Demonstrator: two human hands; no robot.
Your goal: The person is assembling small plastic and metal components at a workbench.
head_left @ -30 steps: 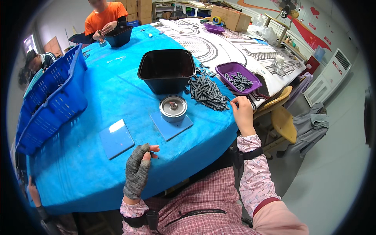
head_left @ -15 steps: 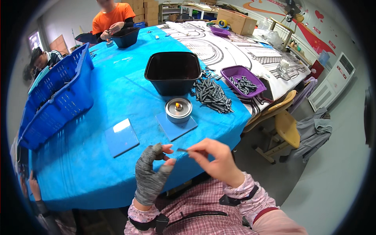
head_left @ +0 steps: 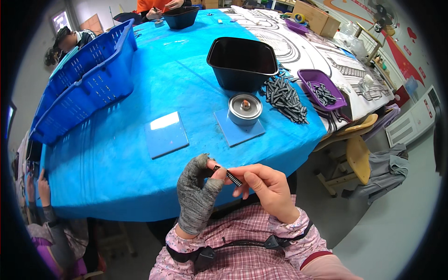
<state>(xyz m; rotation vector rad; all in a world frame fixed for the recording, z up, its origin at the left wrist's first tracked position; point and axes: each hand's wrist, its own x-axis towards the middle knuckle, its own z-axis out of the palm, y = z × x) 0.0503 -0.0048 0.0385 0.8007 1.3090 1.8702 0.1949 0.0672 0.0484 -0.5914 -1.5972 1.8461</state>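
In front of my lap, my left hand (head_left: 196, 193), in a grey fingerless glove, pinches a small black strip with white cross-marks (head_left: 234, 178) between thumb and forefinger. My right hand (head_left: 268, 186) is bare and closes on the same strip from the other side. Beyond them a round metal tin burner (head_left: 245, 108) stands on a blue square tile (head_left: 227, 133); a small orange spot shows at its wick. A second blue tile (head_left: 167, 135) lies to its left. Behind the burner is a black tub (head_left: 240, 63), with a heap of dark grey strips (head_left: 285, 98) at its right.
A purple basket (head_left: 343, 103) holds more strips at the right. A large blue crate (head_left: 100, 74) stands on the left of the blue-covered table (head_left: 112, 177). One person sits beyond the crate; another, in orange, works at the far end by a second black tub (head_left: 181, 18). A yellow chair (head_left: 355, 161) stands at right.
My hands have come together. The strip was in my right hand alone, with my left fingers apart; now both hands grip it. The view has tilted down, shifting the table up and right.
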